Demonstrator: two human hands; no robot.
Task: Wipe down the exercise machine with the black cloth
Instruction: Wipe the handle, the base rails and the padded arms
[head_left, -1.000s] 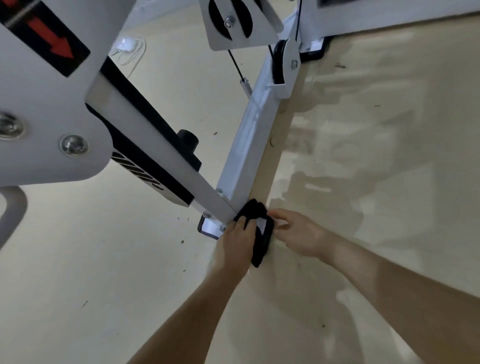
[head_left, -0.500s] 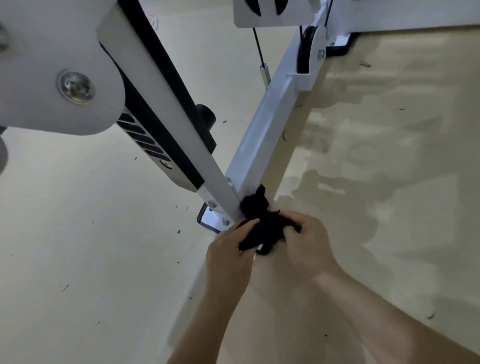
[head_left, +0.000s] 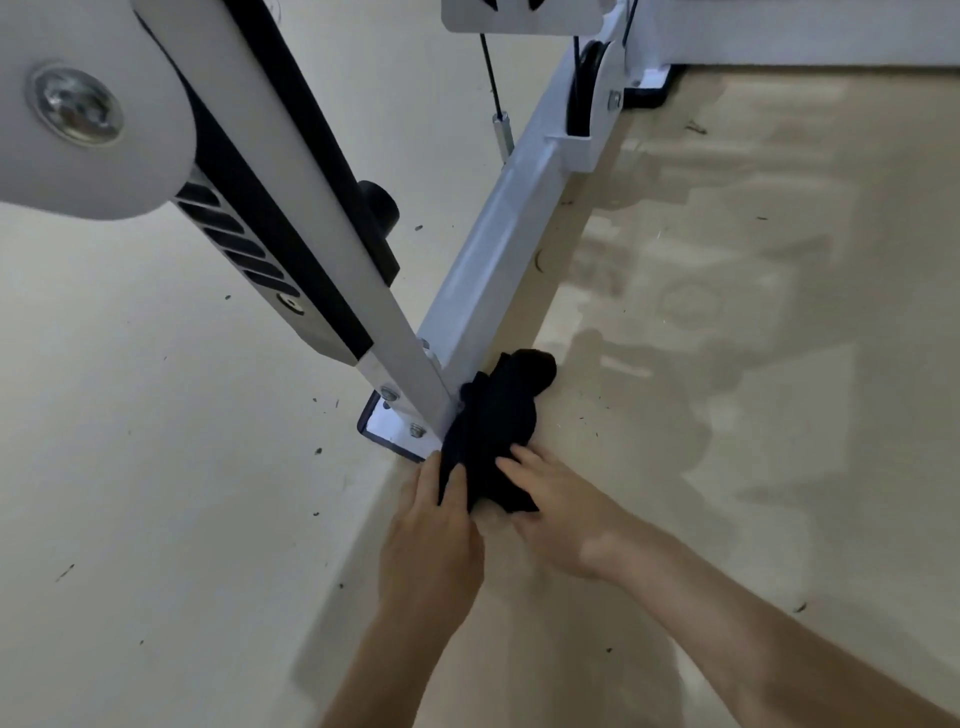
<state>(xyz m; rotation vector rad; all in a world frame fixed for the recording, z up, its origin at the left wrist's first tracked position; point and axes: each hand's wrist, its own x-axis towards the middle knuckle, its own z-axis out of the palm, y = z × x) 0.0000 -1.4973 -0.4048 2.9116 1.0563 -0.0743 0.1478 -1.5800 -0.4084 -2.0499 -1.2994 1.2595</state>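
- Far left, I've got a big bolt (head_left: 78, 106) on a round white plate, close to the lens.
- The exercise machine (head_left: 498, 249) slants its white-and-black post (head_left: 322, 249) down to a bolted foot plate (head_left: 395, 434) on the pale floor (head_left: 156, 467).
- My left hand (head_left: 431, 540) reaches in just below that plate, thumb and forefinger pinching the near edge of the black cloth (head_left: 501, 415).
- The cloth is bunched on the floor, pressed against the post's base where the floor rail (head_left: 519, 208) joins it.
- My right hand (head_left: 561, 514) has its fingers (head_left: 514, 460) laid over the cloth's near right corner. That corner tucks under them, so it's held.
- Upper right, the rail runs off to a pulley (head_left: 587, 88).
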